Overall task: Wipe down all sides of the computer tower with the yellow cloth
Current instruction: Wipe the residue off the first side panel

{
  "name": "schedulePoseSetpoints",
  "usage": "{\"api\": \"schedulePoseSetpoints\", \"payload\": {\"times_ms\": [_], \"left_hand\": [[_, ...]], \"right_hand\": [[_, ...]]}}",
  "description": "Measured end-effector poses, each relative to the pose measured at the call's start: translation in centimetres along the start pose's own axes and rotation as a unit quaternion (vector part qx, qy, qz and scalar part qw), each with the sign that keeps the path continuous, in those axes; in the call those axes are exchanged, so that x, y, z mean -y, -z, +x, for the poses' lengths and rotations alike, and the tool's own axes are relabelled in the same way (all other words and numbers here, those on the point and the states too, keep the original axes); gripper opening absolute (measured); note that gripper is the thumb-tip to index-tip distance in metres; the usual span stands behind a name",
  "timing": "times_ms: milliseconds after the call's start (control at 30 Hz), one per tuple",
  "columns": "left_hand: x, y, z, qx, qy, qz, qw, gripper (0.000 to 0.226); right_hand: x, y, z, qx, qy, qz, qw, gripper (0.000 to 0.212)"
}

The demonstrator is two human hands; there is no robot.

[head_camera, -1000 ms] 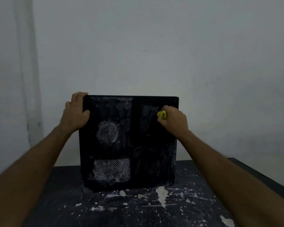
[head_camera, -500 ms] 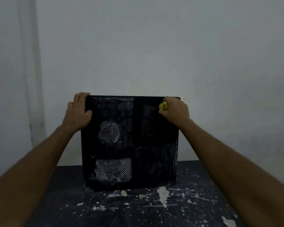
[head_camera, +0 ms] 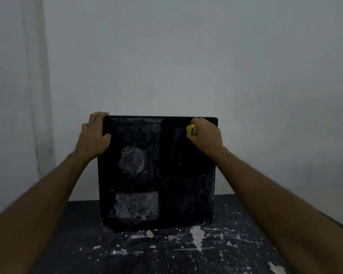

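Observation:
A black computer tower (head_camera: 178,186) stands upright on the table, its dusty side panel with a round vent and a rectangular mesh vent facing me. My left hand (head_camera: 92,136) grips the tower's top left corner, fingers over the top edge and thumb on the panel. My right hand (head_camera: 205,135) holds the bunched yellow cloth (head_camera: 191,129) against the panel near the top right corner. Only a small part of the cloth shows past my fingers.
The tower rests on a dark table (head_camera: 166,252) spattered with white paint. A pale wall (head_camera: 186,56) rises close behind it, and a vertical ridge runs down the wall at the left. The table's right edge shows at the far right.
My right hand with the cloth moved up the panel from below the top edge to the top right corner. My left hand has kept its grip on the top left corner.

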State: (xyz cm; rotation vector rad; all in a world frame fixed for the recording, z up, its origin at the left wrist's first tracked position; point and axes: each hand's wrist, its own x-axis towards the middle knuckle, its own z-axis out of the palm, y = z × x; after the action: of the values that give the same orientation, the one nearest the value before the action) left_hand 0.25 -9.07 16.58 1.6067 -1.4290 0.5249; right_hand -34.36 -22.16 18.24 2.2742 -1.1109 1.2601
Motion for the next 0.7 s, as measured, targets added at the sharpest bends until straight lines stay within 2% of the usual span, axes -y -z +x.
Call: {"api": "schedulePoseSetpoints", "payload": {"times_ms": [100,200,233,333,433,567,633,700], "left_hand": [[-0.1,0.0,-0.1,-0.003,-0.003,0.001,1.0,0.074],[-0.1,0.1,-0.1,-0.001,0.004,-0.001,1.0,0.074],[-0.2,0.1,-0.1,-0.002,0.004,-0.002,1.0,0.074],[-0.3,0.2,-0.1,0.001,0.001,0.0,1.0,0.073],[-0.4,0.1,-0.2,0.001,0.012,-0.003,1.0,0.073],[-0.3,0.2,-0.1,0.009,0.006,-0.001,1.0,0.074],[-0.2,0.3,-0.1,0.01,0.008,-0.003,1.0,0.074],[-0.2,0.2,-0.1,0.007,0.008,-0.005,1.0,0.074]], "right_hand": [[0.3,0.2,0.1,0.061,0.016,-0.019,0.998,0.026],[0.2,0.4,0.7,-0.009,-0.008,-0.012,1.0,0.026],[0.4,0.3,0.6,-0.012,0.005,-0.008,1.0,0.025],[1.0,0.3,0.5,0.048,0.017,-0.028,0.998,0.028],[1.1,0.0,0.6,-0.007,-0.015,-0.006,1.0,0.028],[1.7,-0.6,0.2,0.031,0.03,-0.017,0.999,0.027],[1.6,-0.5,0.8,-0.008,0.002,-0.013,1.0,0.027],[2.2,-0.6,1.1,-0.028,0.016,0.005,0.999,0.024]]}}
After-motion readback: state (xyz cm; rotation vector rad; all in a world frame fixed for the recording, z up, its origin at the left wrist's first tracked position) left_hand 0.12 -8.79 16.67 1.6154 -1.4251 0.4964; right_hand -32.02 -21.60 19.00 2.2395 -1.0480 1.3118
